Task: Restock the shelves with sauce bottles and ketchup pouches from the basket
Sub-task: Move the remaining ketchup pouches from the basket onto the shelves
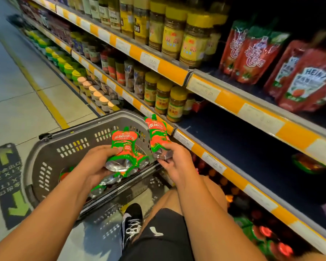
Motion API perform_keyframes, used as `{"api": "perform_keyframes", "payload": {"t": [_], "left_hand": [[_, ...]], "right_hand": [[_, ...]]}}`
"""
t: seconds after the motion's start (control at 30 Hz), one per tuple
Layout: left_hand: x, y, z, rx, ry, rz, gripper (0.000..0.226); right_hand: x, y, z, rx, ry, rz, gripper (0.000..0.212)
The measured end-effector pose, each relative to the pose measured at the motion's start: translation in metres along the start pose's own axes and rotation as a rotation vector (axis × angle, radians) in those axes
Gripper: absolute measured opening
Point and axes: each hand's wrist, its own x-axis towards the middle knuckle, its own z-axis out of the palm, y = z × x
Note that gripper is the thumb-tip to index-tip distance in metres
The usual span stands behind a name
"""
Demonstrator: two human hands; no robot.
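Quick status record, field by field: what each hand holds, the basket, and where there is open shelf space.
left hand: grips a bunch of green-and-red ketchup pouches over the basket
right hand: holds one pouch by its lower end
basket: grey, on the floor, more pouches inside
open shelf: dark, mostly bare, right of the basket
upper shelf: Heinz pouches standing

Both bare forearms reach forward at frame centre; left hand (100,162) and right hand (174,162) each clasp a pouch.

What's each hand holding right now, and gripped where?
Left hand holds a small bunch of ketchup pouches around their lower half. Right hand holds one ketchup pouch by its bottom end.
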Motion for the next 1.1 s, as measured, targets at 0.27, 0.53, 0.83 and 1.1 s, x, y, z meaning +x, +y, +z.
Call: {"api": "perform_keyframes", "payload": {"t": [0.27, 0.53, 0.83, 1.1], "left_hand": [[-0.027, 0.015, 0.080, 0.008, -0.111, 0.021, 0.032], [-0.054, 0.018, 0.189, 0.143, -0.314, 0.056, 0.040], [-0.063, -0.018, 0.318, 0.308, -0.506, 0.035, 0.035], [-0.039, -0.037, 0.377, 0.403, -0.502, 0.061, 0.021]], "right_hand": [[-0.051, -0.042, -0.060, 0.246, 0.022, -0.095, 0.037], [-0.103, -0.081, -0.163, 0.282, 0.184, -0.257, 0.037], [-0.138, -0.101, -0.250, 0.344, 0.365, -0.317, 0.039], [-0.141, -0.112, -0.289, 0.285, 0.517, -0.337, 0.020]]}}
